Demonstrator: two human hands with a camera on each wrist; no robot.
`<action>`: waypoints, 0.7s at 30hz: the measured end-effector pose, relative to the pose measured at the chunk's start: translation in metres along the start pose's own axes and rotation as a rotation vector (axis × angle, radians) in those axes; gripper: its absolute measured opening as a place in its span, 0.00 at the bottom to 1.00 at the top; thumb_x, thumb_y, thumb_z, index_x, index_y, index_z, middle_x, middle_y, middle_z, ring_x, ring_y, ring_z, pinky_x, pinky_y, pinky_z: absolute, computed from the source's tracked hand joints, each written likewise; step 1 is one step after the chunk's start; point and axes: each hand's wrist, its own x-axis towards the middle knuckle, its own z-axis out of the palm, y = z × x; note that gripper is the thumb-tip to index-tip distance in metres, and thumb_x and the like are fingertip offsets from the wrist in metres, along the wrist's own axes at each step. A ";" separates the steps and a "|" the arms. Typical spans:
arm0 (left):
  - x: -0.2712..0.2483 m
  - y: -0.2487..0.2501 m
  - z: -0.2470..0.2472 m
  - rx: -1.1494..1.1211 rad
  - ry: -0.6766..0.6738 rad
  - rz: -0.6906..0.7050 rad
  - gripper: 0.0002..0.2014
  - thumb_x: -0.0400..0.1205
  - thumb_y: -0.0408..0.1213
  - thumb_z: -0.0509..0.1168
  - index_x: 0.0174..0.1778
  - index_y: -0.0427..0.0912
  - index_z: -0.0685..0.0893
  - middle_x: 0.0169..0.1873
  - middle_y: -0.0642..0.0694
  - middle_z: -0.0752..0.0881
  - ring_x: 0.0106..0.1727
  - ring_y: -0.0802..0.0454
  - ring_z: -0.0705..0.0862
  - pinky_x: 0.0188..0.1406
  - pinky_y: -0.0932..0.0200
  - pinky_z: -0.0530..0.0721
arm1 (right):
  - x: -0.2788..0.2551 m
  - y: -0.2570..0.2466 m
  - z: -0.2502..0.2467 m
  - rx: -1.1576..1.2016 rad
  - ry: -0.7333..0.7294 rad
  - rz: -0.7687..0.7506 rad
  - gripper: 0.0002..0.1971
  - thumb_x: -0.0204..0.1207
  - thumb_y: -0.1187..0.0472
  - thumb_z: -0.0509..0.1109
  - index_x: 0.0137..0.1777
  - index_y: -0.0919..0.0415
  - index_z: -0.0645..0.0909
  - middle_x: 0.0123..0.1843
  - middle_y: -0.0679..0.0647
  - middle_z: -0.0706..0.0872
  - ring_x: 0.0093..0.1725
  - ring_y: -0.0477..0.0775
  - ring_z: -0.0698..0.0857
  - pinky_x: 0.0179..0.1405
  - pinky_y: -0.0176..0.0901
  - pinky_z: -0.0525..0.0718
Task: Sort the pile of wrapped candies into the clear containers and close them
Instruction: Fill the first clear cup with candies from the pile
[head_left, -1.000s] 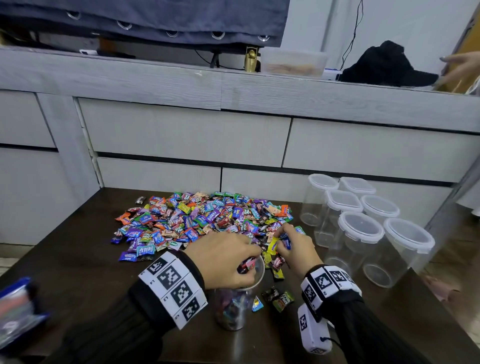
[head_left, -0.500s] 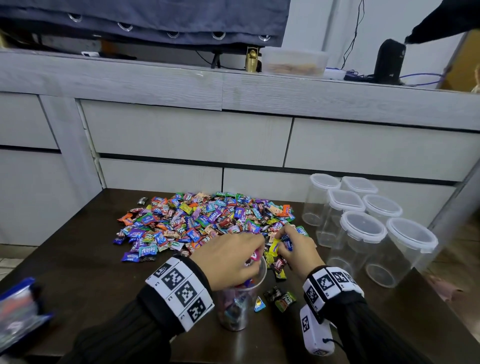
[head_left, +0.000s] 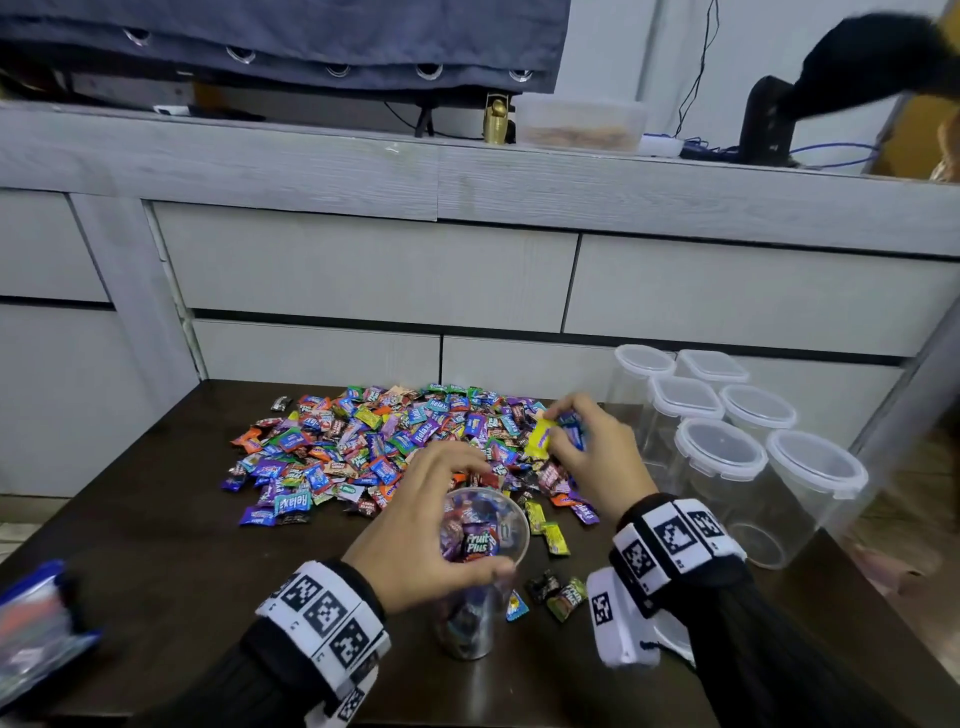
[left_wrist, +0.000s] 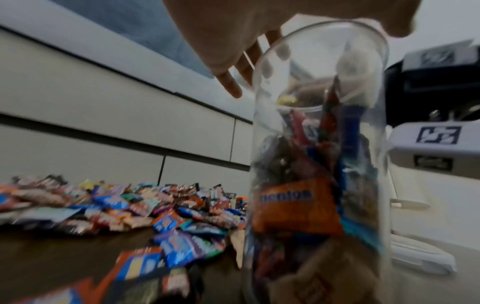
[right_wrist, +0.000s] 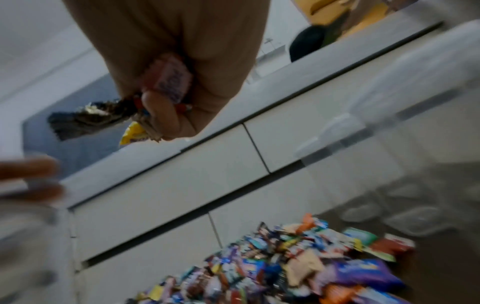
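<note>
Overhead, the left hand (head_left: 415, 530) is arching over the open clear container (head_left: 480, 571), thumb and fingers curling round its rim; the container is standing upright on the dark table (head_left: 130, 545), partly filled with candies. Beside it the right hand (head_left: 597, 457) is hovering over the candy pile (head_left: 374, 447), fingers clenching several wrapped candies (right_wrist: 166, 82), a yellow one showing. Both wrist views are blurring badly. Lidded containers (head_left: 722, 447) are standing at the right, grey drawers (head_left: 363, 270) running behind.
</note>
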 end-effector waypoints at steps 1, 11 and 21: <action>-0.003 -0.005 0.001 -0.060 -0.012 -0.057 0.41 0.63 0.69 0.76 0.69 0.66 0.65 0.72 0.64 0.66 0.76 0.64 0.68 0.76 0.59 0.69 | 0.000 -0.011 0.000 0.020 0.005 -0.045 0.07 0.77 0.68 0.67 0.47 0.54 0.77 0.32 0.43 0.80 0.27 0.34 0.79 0.25 0.22 0.72; -0.013 -0.032 0.014 -0.298 -0.070 -0.257 0.61 0.53 0.64 0.85 0.78 0.77 0.53 0.75 0.68 0.72 0.77 0.64 0.72 0.78 0.47 0.72 | -0.029 -0.052 0.034 -0.146 -0.346 -0.475 0.08 0.76 0.70 0.67 0.54 0.68 0.80 0.49 0.59 0.85 0.48 0.54 0.81 0.49 0.38 0.74; -0.013 -0.031 0.014 -0.282 -0.051 -0.214 0.55 0.55 0.68 0.80 0.77 0.64 0.60 0.67 0.77 0.74 0.72 0.69 0.75 0.71 0.66 0.75 | -0.037 -0.053 0.048 -0.125 -0.431 -0.581 0.06 0.81 0.64 0.63 0.47 0.68 0.79 0.46 0.61 0.79 0.46 0.54 0.76 0.46 0.37 0.67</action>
